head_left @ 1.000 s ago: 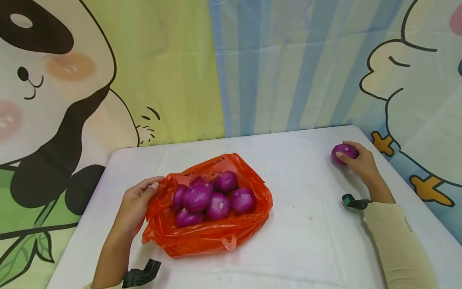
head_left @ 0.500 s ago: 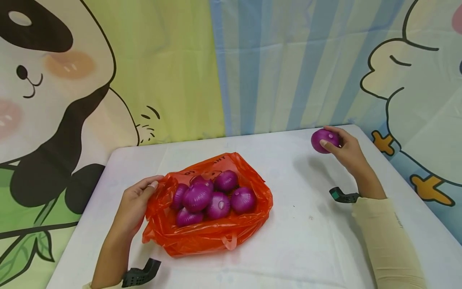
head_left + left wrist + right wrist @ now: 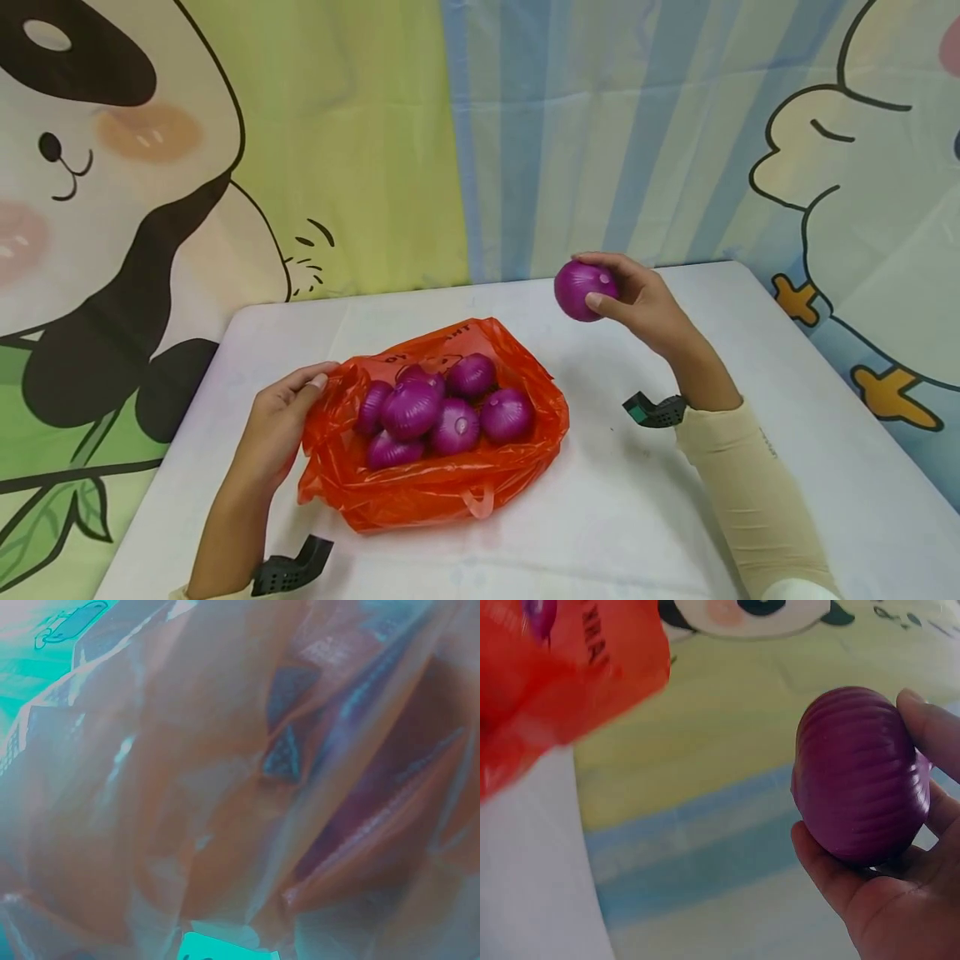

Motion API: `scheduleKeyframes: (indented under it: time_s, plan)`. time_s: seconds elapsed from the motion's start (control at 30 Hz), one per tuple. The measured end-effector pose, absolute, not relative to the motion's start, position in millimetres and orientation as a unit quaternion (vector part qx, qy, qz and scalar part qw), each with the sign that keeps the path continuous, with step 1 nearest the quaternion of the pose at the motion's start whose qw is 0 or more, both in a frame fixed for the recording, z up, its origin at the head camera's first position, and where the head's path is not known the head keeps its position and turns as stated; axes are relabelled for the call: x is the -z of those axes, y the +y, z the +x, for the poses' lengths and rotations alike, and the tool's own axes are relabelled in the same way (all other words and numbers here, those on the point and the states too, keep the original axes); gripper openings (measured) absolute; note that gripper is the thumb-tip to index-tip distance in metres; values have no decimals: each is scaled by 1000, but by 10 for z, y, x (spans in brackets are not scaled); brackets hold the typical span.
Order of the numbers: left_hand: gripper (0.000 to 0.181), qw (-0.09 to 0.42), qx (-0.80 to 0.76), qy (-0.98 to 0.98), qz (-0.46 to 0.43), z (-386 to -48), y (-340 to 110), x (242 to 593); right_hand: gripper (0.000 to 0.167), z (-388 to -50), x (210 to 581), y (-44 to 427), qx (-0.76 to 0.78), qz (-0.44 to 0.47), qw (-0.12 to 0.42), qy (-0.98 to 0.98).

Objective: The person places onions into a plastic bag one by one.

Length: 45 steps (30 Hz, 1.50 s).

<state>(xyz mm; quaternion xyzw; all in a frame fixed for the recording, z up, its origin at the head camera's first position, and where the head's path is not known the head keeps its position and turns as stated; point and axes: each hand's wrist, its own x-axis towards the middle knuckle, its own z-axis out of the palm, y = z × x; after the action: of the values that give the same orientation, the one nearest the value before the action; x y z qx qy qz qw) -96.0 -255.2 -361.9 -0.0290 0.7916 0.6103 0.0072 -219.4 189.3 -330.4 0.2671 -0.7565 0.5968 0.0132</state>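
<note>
A red plastic bag (image 3: 420,500) lies with its mouth wide apart on the table, several purple onions (image 3: 411,410) heaped inside. At its left rim, my left hand (image 3: 281,417) pinches the bunched plastic between thumb and fingers. Up in the air behind and right of the bag, my right hand (image 3: 641,304) grips one purple onion (image 3: 585,290) by its side. That same onion (image 3: 861,776) fills the space between thumb and fingers in the right wrist view. Blurred bag plastic (image 3: 187,787) covers the left wrist view, and the left fingers cannot be made out there.
The bag stands on a white-covered table (image 3: 600,517). Behind it hangs a cloth backdrop (image 3: 375,167) with a printed panda at left and a white bird figure at right. A black wrist mount (image 3: 656,410) sits on the right wrist, another on the left.
My right hand has lifted the onion from the table's far right and carried it left toward the bag. My left hand and the bag have stayed where they were.
</note>
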Motion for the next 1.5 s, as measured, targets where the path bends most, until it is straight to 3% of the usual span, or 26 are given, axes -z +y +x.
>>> scheduleKeyframes:
  time_s: [0.47, 0.67, 1.0, 1.5]
  plan:
    - [49, 8, -612, 791, -28, -948, -2532, 3594, 45, -2013, 3282, 698, -589, 493, -158, -621]
    - [49, 10, -618, 786, -28, -969, -2529, 3625, 45, -1948, 3385, 287, -547, 511, -232, -621]
    - [48, 9, -614, 789, -30, -957, -2552, 3618, 44, -1964, 3551, 13, -512, 491, -246, -661]
    - [49, 16, -619, 784, -35, -971, -2540, 3639, 44, -1997, 3865, 18, -463, 475, -259, -702]
